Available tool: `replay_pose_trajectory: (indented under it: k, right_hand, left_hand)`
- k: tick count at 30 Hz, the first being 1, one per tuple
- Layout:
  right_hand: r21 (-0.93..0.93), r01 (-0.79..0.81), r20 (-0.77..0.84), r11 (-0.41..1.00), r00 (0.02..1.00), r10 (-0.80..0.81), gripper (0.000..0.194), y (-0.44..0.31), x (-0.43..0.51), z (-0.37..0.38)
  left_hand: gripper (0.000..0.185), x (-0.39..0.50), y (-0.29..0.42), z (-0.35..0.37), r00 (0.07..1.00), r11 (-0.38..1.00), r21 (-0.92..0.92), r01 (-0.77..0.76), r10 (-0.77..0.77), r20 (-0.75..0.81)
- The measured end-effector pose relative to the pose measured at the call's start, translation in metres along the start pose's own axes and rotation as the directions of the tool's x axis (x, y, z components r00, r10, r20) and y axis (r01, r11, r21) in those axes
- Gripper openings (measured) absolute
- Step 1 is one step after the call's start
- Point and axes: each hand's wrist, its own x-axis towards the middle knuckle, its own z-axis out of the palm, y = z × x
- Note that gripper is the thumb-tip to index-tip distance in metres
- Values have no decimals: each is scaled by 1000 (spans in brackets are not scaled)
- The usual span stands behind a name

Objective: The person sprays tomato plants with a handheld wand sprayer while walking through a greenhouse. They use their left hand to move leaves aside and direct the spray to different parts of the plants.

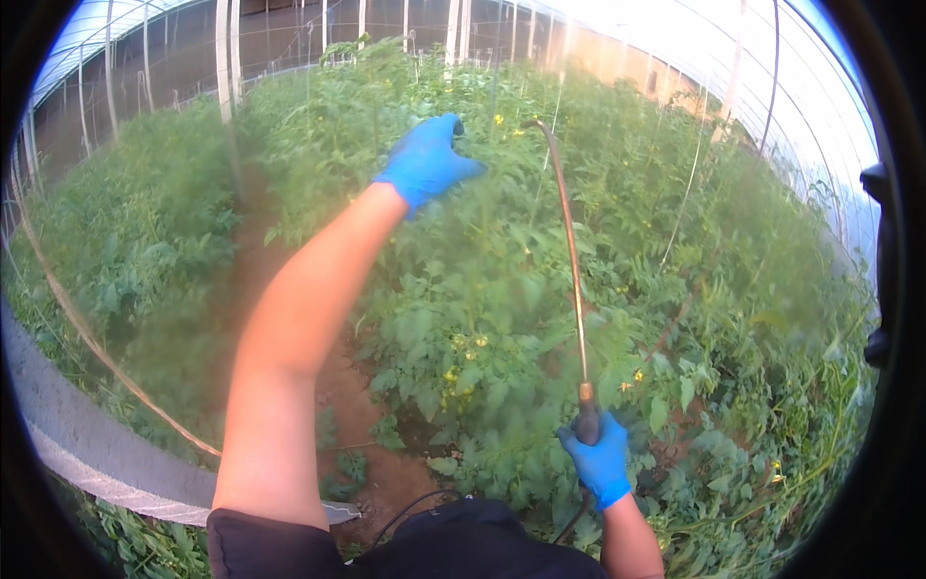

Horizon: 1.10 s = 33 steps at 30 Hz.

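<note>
My right hand [599,452], in a blue glove, grips the dark handle [587,423] of a spray lance. The thin metal tube [571,253] of the lance rises over the foliage, and its hooked tip [534,123] bends to the left. Below the hand, a dark hose [573,522] runs down toward my body. Also gloved in blue, my left hand [428,161] reaches far forward over the tomato plants [499,289]. Its thumb stands apart from the fingers, with nothing visible between them. Clusters of small green tomatoes [457,391] hang low among the leaves.
Bare soil paths [391,463] run between the plant rows. White support posts [224,65] and hanging strings [684,199] stand among them. A rope [94,340] crosses at the left above a grey ledge [123,441]. Translucent greenhouse film [817,108] curves along the right. Parts of the view are hazy.
</note>
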Motion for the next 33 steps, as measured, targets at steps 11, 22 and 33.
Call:
replay_pose_trajectory:
  k: [11,22,33]
  right_hand:
    - [-8,67,-37,998,997,-67,31,12,4,11]
    - [228,-52,58,972,998,40,31,6,-8,3]
    - [163,-200,211,966,964,164,40,65,-70,-5]
  left_hand:
    - [72,5,-3,-4,1000,1000,3,-23,23,-12]
    - [68,6,-1,-12,998,982,-189,-7,-7,-70]
    - [37,-108,-77,45,720,518,-855,10,-597,-353]
